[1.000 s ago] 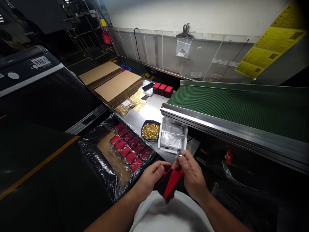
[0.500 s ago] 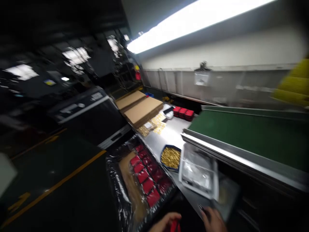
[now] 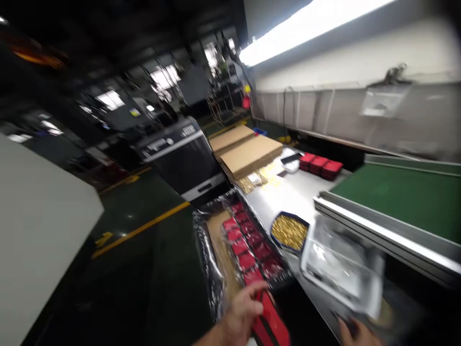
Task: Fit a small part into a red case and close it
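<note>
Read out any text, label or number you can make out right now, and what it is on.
Nothing reads: the picture is motion-blurred.
White label on the dark machine: blurred, unreadable.
White tag on the bag of gold parts: too small.
Clear pouch clipped to the wall: no legible print.
Red case under the left hand: no print shows.

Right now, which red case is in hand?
The case at the bottom edge, held in the left hand. The rows lie in the lined tray; the stack sits at the table far end.
</note>
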A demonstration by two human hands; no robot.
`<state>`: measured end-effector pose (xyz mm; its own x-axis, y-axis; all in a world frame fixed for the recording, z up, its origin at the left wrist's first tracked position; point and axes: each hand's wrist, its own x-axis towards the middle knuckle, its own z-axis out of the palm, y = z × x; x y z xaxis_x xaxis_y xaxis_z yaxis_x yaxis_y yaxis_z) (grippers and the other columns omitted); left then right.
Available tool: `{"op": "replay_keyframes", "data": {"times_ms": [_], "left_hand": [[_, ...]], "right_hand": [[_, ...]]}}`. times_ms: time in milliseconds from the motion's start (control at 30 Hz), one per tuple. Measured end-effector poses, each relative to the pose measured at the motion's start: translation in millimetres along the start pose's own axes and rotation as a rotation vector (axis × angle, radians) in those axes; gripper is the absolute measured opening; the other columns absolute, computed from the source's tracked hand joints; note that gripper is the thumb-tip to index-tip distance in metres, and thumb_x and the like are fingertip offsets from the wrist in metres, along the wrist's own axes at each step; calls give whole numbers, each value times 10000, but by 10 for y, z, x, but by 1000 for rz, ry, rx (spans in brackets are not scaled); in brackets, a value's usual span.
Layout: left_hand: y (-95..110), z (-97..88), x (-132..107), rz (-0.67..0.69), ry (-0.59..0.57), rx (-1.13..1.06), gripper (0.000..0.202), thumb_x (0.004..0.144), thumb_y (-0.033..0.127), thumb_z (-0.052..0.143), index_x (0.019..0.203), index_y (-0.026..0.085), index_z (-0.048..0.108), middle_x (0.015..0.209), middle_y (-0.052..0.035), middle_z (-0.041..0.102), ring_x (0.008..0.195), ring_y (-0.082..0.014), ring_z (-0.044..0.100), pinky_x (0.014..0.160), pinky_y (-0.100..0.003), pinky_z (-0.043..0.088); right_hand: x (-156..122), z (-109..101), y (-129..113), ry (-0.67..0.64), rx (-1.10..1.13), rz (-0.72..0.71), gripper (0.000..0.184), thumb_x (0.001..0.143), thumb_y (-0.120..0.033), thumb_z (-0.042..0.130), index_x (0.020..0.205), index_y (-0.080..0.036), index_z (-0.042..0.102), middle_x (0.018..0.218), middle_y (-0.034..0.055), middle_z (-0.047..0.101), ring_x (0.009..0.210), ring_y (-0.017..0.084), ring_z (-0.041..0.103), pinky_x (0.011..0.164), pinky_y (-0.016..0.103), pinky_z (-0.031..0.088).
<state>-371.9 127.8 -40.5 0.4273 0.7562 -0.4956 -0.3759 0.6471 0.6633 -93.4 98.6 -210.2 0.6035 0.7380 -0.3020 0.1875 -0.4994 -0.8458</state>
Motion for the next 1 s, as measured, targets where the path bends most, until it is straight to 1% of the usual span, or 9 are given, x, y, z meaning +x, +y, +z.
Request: {"op": "replay_keyframes", "data": {"times_ms": [67, 167, 233, 267, 333, 467, 633, 833, 1000], "left_hand": [[4, 2, -5, 25, 17, -75, 611, 671, 277, 738, 1250, 150, 590, 1115, -113, 650, 945, -224, 641, 858, -335, 513], [144, 98, 69, 77, -102, -105, 648, 687, 298, 712, 1295, 163, 533, 1276, -137, 581, 1109, -284, 592, 939, -377, 497], [281, 199, 120, 99, -199, -99, 680, 681, 325, 727, 1307, 171, 513, 1348, -150, 534, 1207, -331, 536, 995, -419, 474], [352, 249, 135, 112, -236, -92, 699, 678, 338, 734, 1317, 173, 503, 1378, -154, 509, 1245, -350, 506, 1014, -433, 464], [486, 323, 146, 142, -302, -79, 736, 671, 357, 745, 1334, 168, 485, 1427, -165, 462, 1292, -378, 458, 1025, -444, 458], [679, 325, 150, 119, -415, -110, 767, 647, 337, 751, 1341, 150, 485, 1460, -166, 434, 1369, -366, 374, 1098, -420, 403], [718, 148, 228, 66, -460, -285, 717, 605, 236, 713, 1296, 158, 536, 1372, -139, 533, 1323, -322, 441, 1115, -407, 394], [624, -88, 406, 33, -322, -337, 209, 854, 248, 581, 1026, 171, 671, 1073, -69, 686, 1062, -230, 632, 980, -353, 499], [616, -158, 537, -62, -153, -311, 217, 912, 343, 583, 825, 163, 668, 919, -28, 686, 877, -176, 647, 890, -324, 517]], "right_hand": [[-433, -140, -153, -134, 35, 82, 443, 543, -616, 691, 819, -272, 733, 768, 142, 690, 842, 424, 663, 860, 649, 503], [-851, -162, -788, -512, 387, 167, 508, 717, -612, 671, 1068, -245, 687, 1072, 167, 698, 1055, 353, 653, 1012, 538, 475], [-998, -150, -1246, -767, 579, 108, 845, 624, -557, 802, 1365, -289, 497, 1403, 144, 545, 1278, 320, 544, 1080, 462, 457], [-1055, -155, -1436, -813, 595, 53, 981, 589, -502, 849, 1437, -320, 390, 1493, 118, 456, 1351, 304, 478, 1127, 448, 420], [-1150, -181, -1710, -795, 522, -52, 1089, 574, -382, 886, 1475, -358, 276, 1551, 87, 370, 1402, 285, 413, 1175, 453, 367], [-1280, -193, -1958, -579, 307, -108, 945, 596, -282, 864, 1389, -330, 352, 1397, 93, 521, 1186, 259, 594, 975, 390, 547], [-1372, -100, -2141, -500, 278, -107, 858, 604, -208, 839, 1329, -319, 393, 1307, 77, 572, 1087, 225, 636, 872, 320, 582], [-1457, 75, -2206, -521, 322, -45, 840, 604, -240, 852, 1315, -287, 406, 1308, 101, 577, 1108, 233, 624, 896, 333, 568], [-1498, 209, -2149, -516, 397, 45, 876, 583, -270, 875, 1322, -279, 404, 1295, 92, 589, 1120, 227, 608, 923, 329, 538]]}}
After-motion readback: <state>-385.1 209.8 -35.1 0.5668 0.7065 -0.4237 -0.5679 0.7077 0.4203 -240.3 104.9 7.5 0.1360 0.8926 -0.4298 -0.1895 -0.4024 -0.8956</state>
